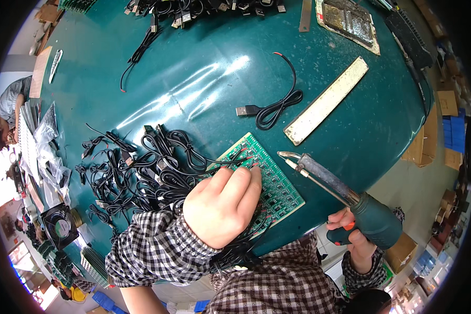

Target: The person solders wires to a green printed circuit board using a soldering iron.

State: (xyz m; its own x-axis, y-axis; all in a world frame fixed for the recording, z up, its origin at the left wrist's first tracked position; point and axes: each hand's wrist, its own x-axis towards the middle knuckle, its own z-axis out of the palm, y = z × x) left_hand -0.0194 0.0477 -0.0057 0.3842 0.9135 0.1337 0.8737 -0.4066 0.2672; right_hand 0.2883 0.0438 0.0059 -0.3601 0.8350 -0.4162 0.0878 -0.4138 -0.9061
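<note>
Resting on the green circuit board (278, 187) by the bench's (209, 47) near edge, left hand (220, 204) has fingers pressed together; can't tell if pinching anything. Right hand's (355, 238) fingers wrap soldering gun (369, 212); a slipped tip (282, 154) could burn left fingers.

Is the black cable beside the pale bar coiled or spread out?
Mostly coiled: the black cable lies in overlapping loops; its red-tipped end extends free.

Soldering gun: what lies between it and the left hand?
In the head view: the green circuit board, partly under the left hand, then bare tabletop toward the soldering gun.
</note>
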